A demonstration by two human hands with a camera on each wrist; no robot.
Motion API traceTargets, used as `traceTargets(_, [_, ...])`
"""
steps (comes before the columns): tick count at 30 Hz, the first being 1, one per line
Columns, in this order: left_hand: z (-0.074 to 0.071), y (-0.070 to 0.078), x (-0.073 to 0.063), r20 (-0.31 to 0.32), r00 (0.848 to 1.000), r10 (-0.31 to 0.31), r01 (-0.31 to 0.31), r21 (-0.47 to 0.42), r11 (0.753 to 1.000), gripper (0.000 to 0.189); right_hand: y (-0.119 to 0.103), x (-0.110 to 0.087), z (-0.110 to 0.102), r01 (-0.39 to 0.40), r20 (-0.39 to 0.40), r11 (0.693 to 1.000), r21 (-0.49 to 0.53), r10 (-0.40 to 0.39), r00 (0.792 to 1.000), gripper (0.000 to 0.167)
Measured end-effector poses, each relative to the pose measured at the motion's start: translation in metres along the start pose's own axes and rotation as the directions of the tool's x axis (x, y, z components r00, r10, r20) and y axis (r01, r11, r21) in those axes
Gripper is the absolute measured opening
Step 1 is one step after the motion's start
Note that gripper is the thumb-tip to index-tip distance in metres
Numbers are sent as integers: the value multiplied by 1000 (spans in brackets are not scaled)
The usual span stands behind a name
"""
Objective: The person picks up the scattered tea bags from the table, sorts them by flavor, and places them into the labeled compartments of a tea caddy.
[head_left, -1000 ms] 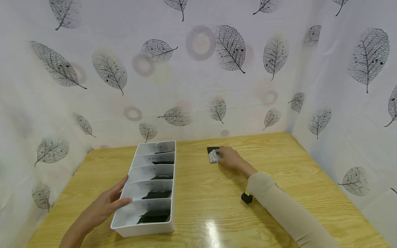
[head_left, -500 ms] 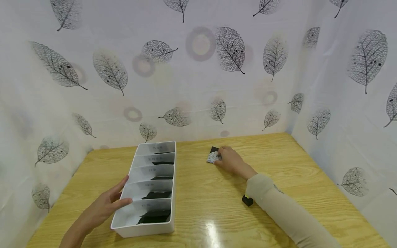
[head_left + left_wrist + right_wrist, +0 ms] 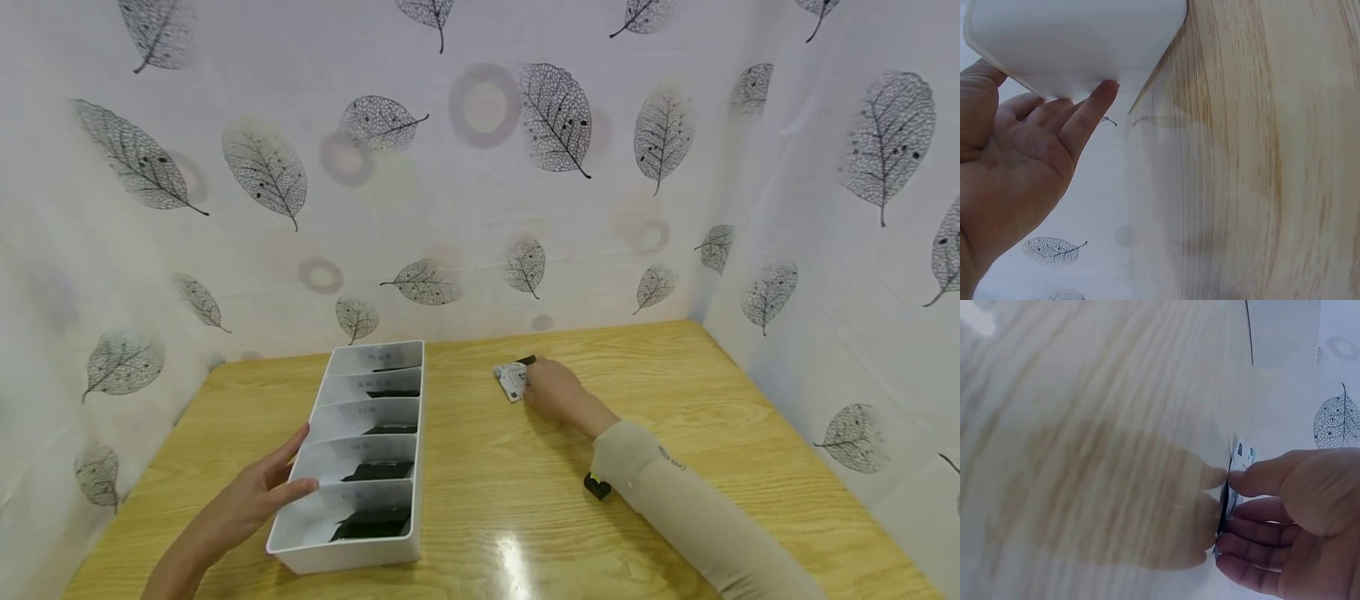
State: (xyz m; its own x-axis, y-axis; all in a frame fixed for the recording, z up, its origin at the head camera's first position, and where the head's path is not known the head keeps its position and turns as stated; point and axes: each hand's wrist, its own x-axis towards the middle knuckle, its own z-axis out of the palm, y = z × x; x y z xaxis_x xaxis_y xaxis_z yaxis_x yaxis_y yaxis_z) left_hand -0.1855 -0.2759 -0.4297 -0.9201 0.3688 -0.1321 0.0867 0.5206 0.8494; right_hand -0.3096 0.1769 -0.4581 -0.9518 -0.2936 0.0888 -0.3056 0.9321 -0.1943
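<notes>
A white divided box [image 3: 352, 552] stands on the left side of the table, its compartments marked with handwritten labels and holding flat black packets [image 3: 375, 523]. My left hand [image 3: 243, 504] holds its left side, thumb over the rim and fingers along the outer wall; the left wrist view shows the fingers [image 3: 1088, 119] against that wall. Towards the back of the table, my right hand [image 3: 558, 392] pinches a small flat sachet [image 3: 512, 380] with a white-grey printed face. A black edge shows behind it; whether that is a second sachet I cannot tell.
A small black object [image 3: 597, 486] with a yellow-green bit lies under the right forearm. The wooden table [image 3: 480, 483] ends at a leaf-printed curtain [image 3: 450, 200] at the back and both sides.
The printed sachet has turned and slid slightly left and towards me under the right hand's fingers, covering more of the black part. The left hand and the box have stayed put.
</notes>
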Motion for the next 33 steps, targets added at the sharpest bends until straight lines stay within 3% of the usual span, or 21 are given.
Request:
traceTargets(9, [-1, -1, 1, 4, 1000, -6, 6, -16, 1000, 85, 0, 0, -3, -35, -12, 995, 90, 36, 999, 27])
traceTargets(14, [0, -2, 1, 2, 1000, 12, -12, -10, 1000, 84, 6, 5, -3, 90, -131, 990, 108, -75, 989, 10])
traceTargets(17, [0, -2, 1, -3, 1000, 8, -8, 3, 1000, 84, 9, 11, -3, 213, -147, 974, 76, -200, 969, 27])
traceTargets(21, [-1, -2, 1, -3, 1000, 1, -1, 15, 1000, 84, 9, 16, -5, 311, -26, 949, 46, -310, 950, 55])
traceTargets(24, [-1, -2, 1, 2, 1000, 4, -4, 5, 1000, 84, 6, 17, -8, 296, 108, 953, 69, -302, 947, 64])
traceTargets(27, [-1, -2, 1, 5, 1000, 4, -4, -6, 1000, 84, 3, 16, -9, 253, 192, 964, 75, -263, 945, 62])
traceTargets(33, [-1, -2, 0, -1, 1000, 4, -5, -9, 1000, 84, 0, 17, -16, 205, 234, 979, -14, -196, 952, 48])
